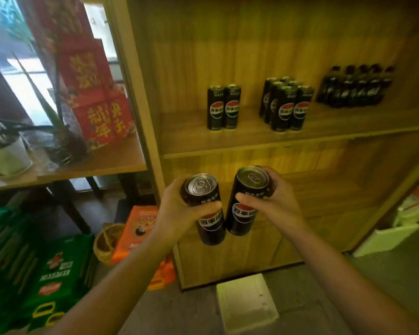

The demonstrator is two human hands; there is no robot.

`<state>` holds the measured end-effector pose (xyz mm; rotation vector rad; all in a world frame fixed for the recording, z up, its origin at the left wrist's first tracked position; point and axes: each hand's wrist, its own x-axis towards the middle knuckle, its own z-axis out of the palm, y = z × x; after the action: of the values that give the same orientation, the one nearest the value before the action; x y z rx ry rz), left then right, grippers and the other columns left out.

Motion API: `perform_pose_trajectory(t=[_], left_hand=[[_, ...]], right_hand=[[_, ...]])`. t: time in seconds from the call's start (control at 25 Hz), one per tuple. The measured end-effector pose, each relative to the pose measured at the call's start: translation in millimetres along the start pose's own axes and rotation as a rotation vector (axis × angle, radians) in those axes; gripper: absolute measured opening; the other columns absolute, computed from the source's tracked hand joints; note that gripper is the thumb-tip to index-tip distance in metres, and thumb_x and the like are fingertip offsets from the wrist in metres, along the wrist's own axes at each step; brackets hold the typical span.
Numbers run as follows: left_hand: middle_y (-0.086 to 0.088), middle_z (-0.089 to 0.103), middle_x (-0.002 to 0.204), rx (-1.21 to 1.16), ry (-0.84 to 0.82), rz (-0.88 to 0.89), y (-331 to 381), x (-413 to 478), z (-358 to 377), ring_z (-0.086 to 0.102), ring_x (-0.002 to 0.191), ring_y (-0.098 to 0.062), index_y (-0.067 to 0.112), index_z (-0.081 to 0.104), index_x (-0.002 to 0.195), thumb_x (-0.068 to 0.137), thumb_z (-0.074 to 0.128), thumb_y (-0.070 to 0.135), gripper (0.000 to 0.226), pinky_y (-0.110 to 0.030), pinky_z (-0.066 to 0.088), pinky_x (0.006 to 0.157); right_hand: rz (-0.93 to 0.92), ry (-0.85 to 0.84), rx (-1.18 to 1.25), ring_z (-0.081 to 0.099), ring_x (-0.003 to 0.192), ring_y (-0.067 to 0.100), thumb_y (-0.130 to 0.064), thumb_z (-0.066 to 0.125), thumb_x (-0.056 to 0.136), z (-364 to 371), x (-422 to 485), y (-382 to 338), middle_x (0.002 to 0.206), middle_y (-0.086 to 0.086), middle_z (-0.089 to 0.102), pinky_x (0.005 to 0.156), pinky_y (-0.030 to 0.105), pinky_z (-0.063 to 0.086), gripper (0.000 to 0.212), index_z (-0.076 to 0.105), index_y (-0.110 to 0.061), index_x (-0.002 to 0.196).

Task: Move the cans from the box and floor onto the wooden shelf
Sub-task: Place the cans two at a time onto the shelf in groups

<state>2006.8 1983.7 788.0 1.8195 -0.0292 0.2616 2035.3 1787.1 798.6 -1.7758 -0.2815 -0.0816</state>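
Observation:
I hold two tall black cans in front of the wooden shelf (252,143). My left hand (179,209) is shut on one black can (207,209), and my right hand (273,201) is shut on a second black can (246,201). Both cans tilt slightly and nearly touch at their lower ends, below the shelf board. On the board stand two black cans (223,107) at the left, a tight group of several black cans (286,105) in the middle, and a row of dark bottles (356,85) at the right.
A side table (94,165) to the left carries red gift boxes (92,76) and potted plants (56,131). Green crates (39,274), a woven basket (107,240) and an orange carton (140,230) sit on the floor. White foam pieces (246,301) lie near the shelf base.

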Motion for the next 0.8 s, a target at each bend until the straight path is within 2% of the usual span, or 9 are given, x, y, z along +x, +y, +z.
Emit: perform_pose_trajectory(t=[0.12, 0.24, 0.32, 0.4, 0.52, 0.64, 0.72, 0.8], left_hand=[[0.007, 0.066, 0.098, -0.024, -0.007, 0.048, 35, 23, 10, 0.063, 0.097, -0.008, 0.025, 0.059, 0.099, 0.057, 0.083, 0.012, 0.051, -0.029, 0.050, 0.085], [0.012, 0.065, 0.095, -0.021, -0.009, 0.071, 55, 51, 22, 0.060, 0.095, -0.003, 0.031, 0.057, 0.095, 0.061, 0.081, 0.012, 0.046, -0.024, 0.049, 0.083], [0.014, 0.064, 0.094, -0.022, -0.004, 0.071, 60, 78, 30, 0.060, 0.092, 0.000, 0.034, 0.056, 0.093, 0.062, 0.080, 0.012, 0.045, -0.020, 0.047, 0.080], [0.016, 0.063, 0.094, -0.021, 0.009, 0.072, 60, 107, 41, 0.058, 0.091, 0.002, 0.030, 0.058, 0.097, 0.062, 0.080, 0.010, 0.046, -0.018, 0.046, 0.078], [0.014, 0.062, 0.098, 0.009, 0.046, 0.047, 61, 154, 56, 0.058, 0.094, -0.002, 0.021, 0.058, 0.108, 0.062, 0.080, 0.008, 0.052, -0.022, 0.046, 0.083], [0.014, 0.061, 0.097, 0.014, 0.070, 0.037, 61, 196, 67, 0.057, 0.091, 0.004, 0.023, 0.056, 0.105, 0.064, 0.078, 0.007, 0.050, -0.014, 0.043, 0.078], [0.009, 0.063, 0.102, 0.027, 0.098, 0.036, 57, 220, 69, 0.059, 0.097, -0.004, 0.018, 0.057, 0.109, 0.063, 0.079, 0.008, 0.052, -0.018, 0.045, 0.082], [-0.001, 0.064, 0.114, 0.043, 0.107, 0.025, 53, 242, 69, 0.060, 0.108, -0.016, 0.011, 0.056, 0.116, 0.063, 0.079, 0.009, 0.058, -0.034, 0.048, 0.093]], right_hand=[[-0.037, 0.059, -0.012, 0.055, 0.094, -0.001, -0.016, 0.082, 0.060, -13, 17, -23, 0.098, -0.016, 0.059, 0.073, 0.011, 0.045, 0.055, 0.055, -0.019, 0.108], [-0.041, 0.071, 0.001, 0.053, 0.084, -0.008, -0.014, 0.081, 0.061, -25, 49, -32, 0.090, -0.024, 0.055, 0.064, 0.005, 0.046, 0.050, 0.053, -0.025, 0.102], [-0.049, 0.050, 0.001, 0.052, 0.082, -0.011, -0.016, 0.082, 0.061, -33, 78, -27, 0.089, -0.024, 0.055, 0.062, 0.005, 0.045, 0.051, 0.054, -0.022, 0.104], [-0.063, 0.015, -0.004, 0.052, 0.085, -0.010, -0.018, 0.082, 0.060, -40, 112, -21, 0.091, -0.023, 0.056, 0.067, 0.007, 0.041, 0.056, 0.055, -0.019, 0.109], [-0.071, -0.054, 0.013, 0.053, 0.085, -0.009, -0.016, 0.083, 0.059, -48, 168, -13, 0.091, -0.020, 0.057, 0.070, 0.009, 0.042, 0.058, 0.056, -0.016, 0.111], [-0.073, -0.108, 0.053, 0.057, 0.086, -0.005, -0.013, 0.082, 0.060, -54, 216, -4, 0.093, -0.014, 0.061, 0.072, 0.012, 0.046, 0.057, 0.057, -0.015, 0.111], [-0.074, -0.119, 0.033, 0.060, 0.093, 0.003, -0.018, 0.083, 0.059, -54, 246, 5, 0.099, -0.010, 0.063, 0.079, 0.019, 0.049, 0.058, 0.057, -0.019, 0.111], [-0.066, -0.132, 0.011, 0.061, 0.100, 0.010, -0.026, 0.084, 0.057, -54, 271, 12, 0.101, -0.010, 0.064, 0.088, 0.032, 0.051, 0.058, 0.058, -0.026, 0.108]])
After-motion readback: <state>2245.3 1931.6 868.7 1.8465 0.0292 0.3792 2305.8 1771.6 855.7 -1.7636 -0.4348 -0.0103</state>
